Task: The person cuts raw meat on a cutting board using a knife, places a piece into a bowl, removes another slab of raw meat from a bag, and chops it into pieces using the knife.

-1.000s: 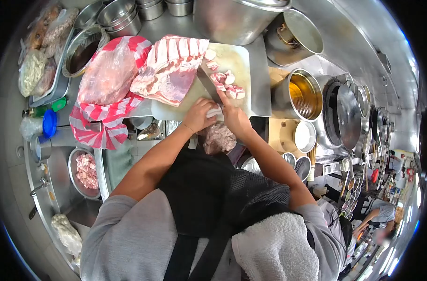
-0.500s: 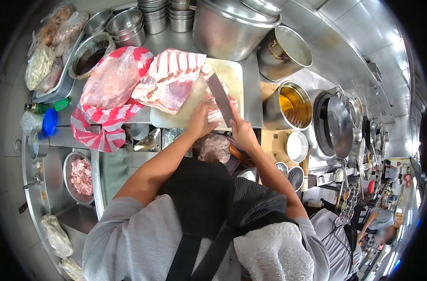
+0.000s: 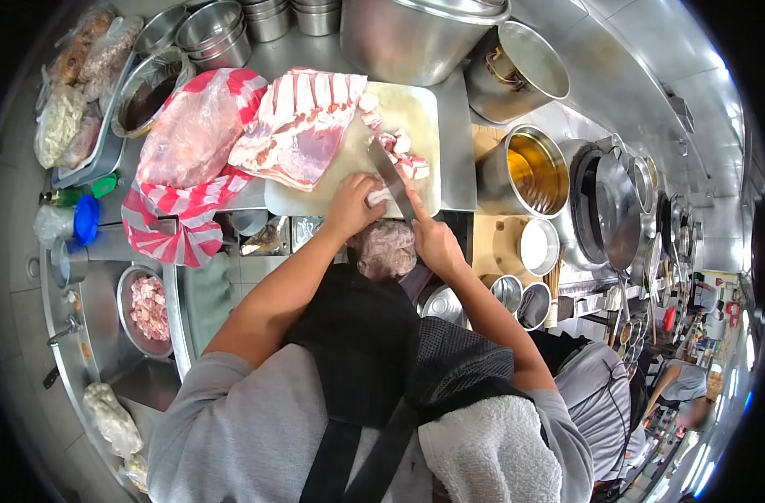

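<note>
On the white cutting board (image 3: 307, 201), my left hand (image 3: 354, 204) has its fingers curled over a pale strip of meat (image 3: 377, 197) near the front edge. My right hand (image 3: 438, 242) grips the handle of a broad knife (image 3: 391, 176), whose blade lies beside the strip and points up and left. Cut meat pieces (image 3: 403, 152) lie just beyond the blade. A large rib slab (image 3: 303, 126) rests on the left part of the board.
Left of the slab is bagged meat (image 3: 194, 134) in a red-striped bag. A pot of yellow liquid (image 3: 533, 172) stands to the right, near a wok (image 3: 616, 210). The sink at lower left holds a bowl of meat (image 3: 150, 310). Another person (image 3: 684, 381) is far right.
The knife has come down from its raised position over the meat pieces to beside the strip. My left fingers have shifted slightly left with the strip under them.
</note>
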